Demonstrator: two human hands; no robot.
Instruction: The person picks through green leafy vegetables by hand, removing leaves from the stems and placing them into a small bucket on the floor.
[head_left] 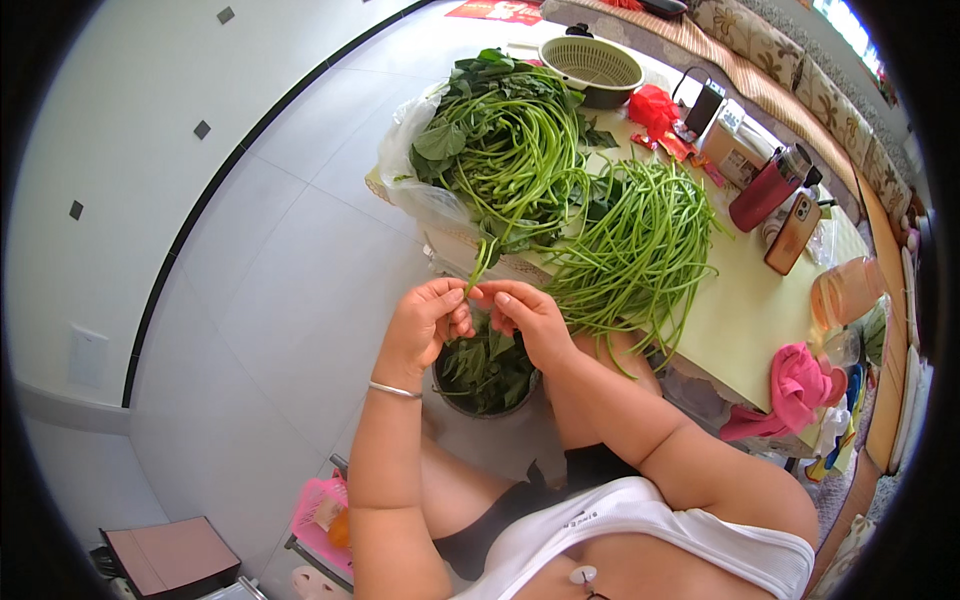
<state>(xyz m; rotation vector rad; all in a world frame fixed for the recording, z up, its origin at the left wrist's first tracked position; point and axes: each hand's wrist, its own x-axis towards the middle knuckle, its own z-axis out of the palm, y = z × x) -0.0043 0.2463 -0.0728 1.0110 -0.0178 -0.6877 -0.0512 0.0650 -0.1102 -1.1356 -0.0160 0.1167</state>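
Observation:
Both my hands meet over a dark bin (pixel 439 384) that holds plucked green leaves (pixel 488 370). Pinched between the fingers of my left hand (pixel 432 312) is a green leaf stem (pixel 480 262), its upper end pointing away from me. My right hand (pixel 524 318) is closed at the stem's lower end, fingertips against the left ones; whatever it pinches is too small to make out. Beyond them, a big heap of leafy stems (pixel 510 150) lies in a clear plastic bag (pixel 402 150). Bare stems (pixel 650 250) are piled beside it on the table.
The pale yellow table (pixel 745 320) carries a colander (pixel 592 68), a maroon thermos (pixel 768 190), a phone (pixel 793 234), a glass jar (pixel 846 292) and a pink cloth (pixel 796 388). A pink basket (pixel 318 512) stands at my lower left. A patterned sofa (pixel 820 90) lines the far right.

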